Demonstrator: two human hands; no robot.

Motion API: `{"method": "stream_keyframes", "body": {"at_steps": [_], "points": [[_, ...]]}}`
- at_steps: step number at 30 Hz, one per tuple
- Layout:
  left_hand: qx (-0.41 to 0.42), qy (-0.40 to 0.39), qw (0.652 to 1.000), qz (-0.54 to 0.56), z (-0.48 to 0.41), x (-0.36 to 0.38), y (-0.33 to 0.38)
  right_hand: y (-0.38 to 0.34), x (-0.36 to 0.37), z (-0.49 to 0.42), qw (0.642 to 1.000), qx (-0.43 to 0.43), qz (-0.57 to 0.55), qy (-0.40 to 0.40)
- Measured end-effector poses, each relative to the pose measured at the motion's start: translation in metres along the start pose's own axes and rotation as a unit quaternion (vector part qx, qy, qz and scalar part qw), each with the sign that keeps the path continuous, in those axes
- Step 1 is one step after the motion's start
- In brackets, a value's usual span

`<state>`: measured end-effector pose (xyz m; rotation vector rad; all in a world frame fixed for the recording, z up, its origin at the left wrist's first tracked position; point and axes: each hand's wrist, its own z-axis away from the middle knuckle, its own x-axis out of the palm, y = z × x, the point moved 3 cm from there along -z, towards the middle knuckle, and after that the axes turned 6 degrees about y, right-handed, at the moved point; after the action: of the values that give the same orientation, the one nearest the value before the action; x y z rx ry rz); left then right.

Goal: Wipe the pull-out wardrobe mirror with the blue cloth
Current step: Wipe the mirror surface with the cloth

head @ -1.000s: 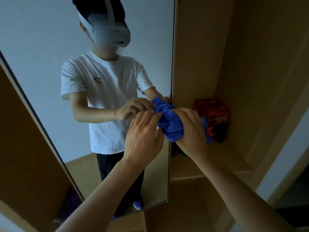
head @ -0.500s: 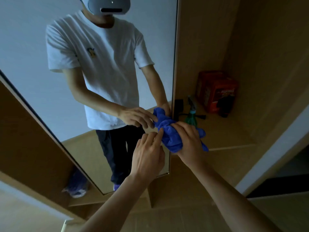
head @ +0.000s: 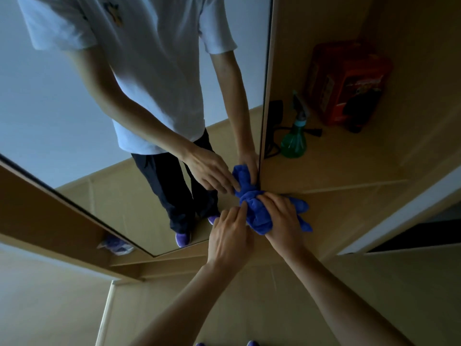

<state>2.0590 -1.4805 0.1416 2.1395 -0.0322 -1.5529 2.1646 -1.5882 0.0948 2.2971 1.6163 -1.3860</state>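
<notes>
change | right hand (head: 282,221) clenches blue cloth (head: 257,213), dropped lower down mirror (head: 37,96); left hand (head: 230,236) uncurled, touching beside grip | I judge bottom strokes left

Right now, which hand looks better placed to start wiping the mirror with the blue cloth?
Probably the right. The right hand grips the bunched blue cloth at the right edge of the mirror, while the left hand only touches the cloth with its fingertips.
</notes>
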Motion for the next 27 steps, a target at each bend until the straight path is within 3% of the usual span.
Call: {"method": "stream_keyframes", "body": {"at_steps": [10,16,20,27], "points": [[-0.126,-0.18,0.976,-0.001,0.0,0.062,-0.013,0.022,0.043,0.043,0.99,0.067,0.018,-0.124],[-0.152,-0.25,0.956,0.016,0.005,0.072,-0.017,0.024,0.057,0.047,0.951,0.161,0.038,-0.263],[-0.121,-0.229,0.965,0.051,0.021,0.052,-0.025,0.019,0.044,0.04,0.93,0.233,0.01,-0.284],[-0.095,-0.068,0.99,0.079,0.052,-0.02,-0.039,-0.017,-0.023,0.011,0.919,0.246,-0.171,-0.256]]}}
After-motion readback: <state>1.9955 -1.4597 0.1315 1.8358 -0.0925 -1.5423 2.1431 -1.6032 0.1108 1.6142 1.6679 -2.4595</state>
